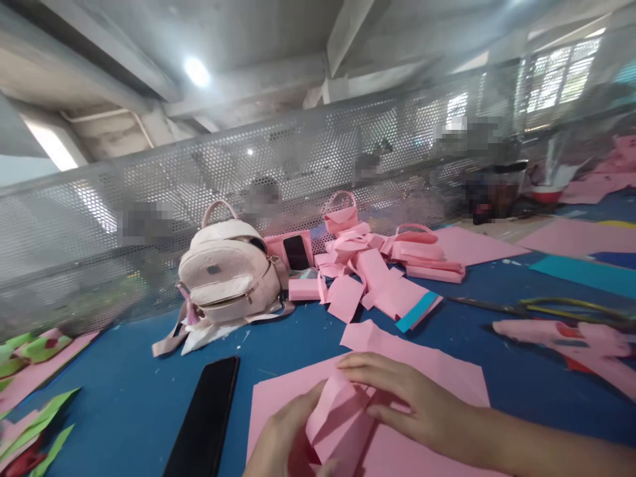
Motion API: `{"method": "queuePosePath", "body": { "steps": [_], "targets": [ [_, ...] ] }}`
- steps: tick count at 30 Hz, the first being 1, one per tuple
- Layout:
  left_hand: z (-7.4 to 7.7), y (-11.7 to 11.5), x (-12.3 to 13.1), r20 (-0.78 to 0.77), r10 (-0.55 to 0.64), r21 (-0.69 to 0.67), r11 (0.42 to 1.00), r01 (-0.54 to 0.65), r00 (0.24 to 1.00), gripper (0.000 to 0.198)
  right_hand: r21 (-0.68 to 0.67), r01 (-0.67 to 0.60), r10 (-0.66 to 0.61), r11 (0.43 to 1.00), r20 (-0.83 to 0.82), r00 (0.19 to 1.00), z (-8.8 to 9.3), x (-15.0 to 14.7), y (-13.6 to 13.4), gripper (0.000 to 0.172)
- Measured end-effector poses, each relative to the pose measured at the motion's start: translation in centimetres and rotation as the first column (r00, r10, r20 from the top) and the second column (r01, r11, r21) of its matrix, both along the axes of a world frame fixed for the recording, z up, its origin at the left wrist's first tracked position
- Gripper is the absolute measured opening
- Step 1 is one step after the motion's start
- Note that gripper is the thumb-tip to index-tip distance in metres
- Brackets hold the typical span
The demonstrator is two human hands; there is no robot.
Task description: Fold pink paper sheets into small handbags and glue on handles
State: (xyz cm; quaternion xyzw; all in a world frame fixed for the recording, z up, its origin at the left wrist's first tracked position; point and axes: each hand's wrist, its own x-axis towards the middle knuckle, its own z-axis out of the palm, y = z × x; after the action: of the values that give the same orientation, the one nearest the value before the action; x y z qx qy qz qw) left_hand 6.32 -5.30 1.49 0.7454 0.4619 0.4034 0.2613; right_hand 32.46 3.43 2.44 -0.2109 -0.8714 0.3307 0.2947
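Observation:
Between my two hands is a folded piece of pink paper [340, 414], raised over flat pink sheets [271, 397] on the blue table. My left hand [285, 434] is curled round its left side, thumb toward the lower edge. My right hand [397, 397] reaches in from the right, its fingers bent over the top and right side of the folded paper. The lower part of the fold runs out of the picture.
A black phone [206, 417] lies to the left. Behind stand a pale backpack [226, 268] and a pile of pink paper pieces [368, 265], with a small paper handbag [340, 218] on top. On the right are scissors [517, 308] and a pink glue gun [561, 334]. A perforated metal screen [298, 152] runs behind.

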Motion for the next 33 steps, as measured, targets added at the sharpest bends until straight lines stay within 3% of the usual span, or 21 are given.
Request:
{"method": "queuePosePath", "body": {
  "steps": [4, 9, 11, 18, 22, 25, 28, 33],
  "targets": [
    [1.5, 0.7, 1.6, 0.027, 0.048, -0.051, 0.998, -0.047, 0.998, 0.066, 0.070, 0.087, -0.086, 0.994, -0.008, 0.996, 0.2, 0.1, -0.8, 0.050],
    [3.4, 3.2, 2.0, 0.162, 0.040, -0.162, 0.987, -0.014, 0.986, 0.057, 0.240, 0.227, -0.179, 0.944, -0.207, 0.962, 1.2, 0.0, -2.3, 0.050],
    [4.5, 5.0, 2.2, 0.157, 0.023, -0.065, 0.998, -0.013, 0.987, 0.053, 0.306, 0.208, -0.138, 0.929, -0.235, 0.962, 1.5, 0.1, -2.8, 0.048],
    [10.2, 14.6, 4.8, 0.152, 0.029, 0.232, 0.971, -0.064, 0.988, 0.053, 0.390, 0.023, 0.073, 0.920, -0.230, 0.971, 2.1, -0.1, -3.3, 0.044],
    [14.3, 21.8, 6.5, 0.188, 0.103, 0.396, 0.902, -0.171, 0.977, 0.042, 0.365, -0.004, 0.103, 0.931, -0.253, 0.962, 2.2, -0.2, -3.2, 0.041],
    [16.4, 26.8, 7.6, 0.188, 0.175, 0.427, 0.872, -0.241, 0.966, 0.037, 0.375, -0.007, 0.112, 0.927, -0.258, 0.960, 2.2, -0.2, -3.1, 0.040],
    [17.1, 30.6, 8.7, 0.146, 0.196, 0.420, 0.875, -0.240, 0.970, 0.034, 0.364, -0.004, 0.099, 0.931, -0.243, 0.965, 2.2, -0.3, -3.0, 0.039],
    [16.2, 34.4, 10.6, 0.066, 0.244, 0.410, 0.877, -0.250, 0.967, 0.035, 0.394, -0.008, 0.114, 0.919, -0.248, 0.962, 2.3, -0.4, -3.0, 0.041]
  ]
}}
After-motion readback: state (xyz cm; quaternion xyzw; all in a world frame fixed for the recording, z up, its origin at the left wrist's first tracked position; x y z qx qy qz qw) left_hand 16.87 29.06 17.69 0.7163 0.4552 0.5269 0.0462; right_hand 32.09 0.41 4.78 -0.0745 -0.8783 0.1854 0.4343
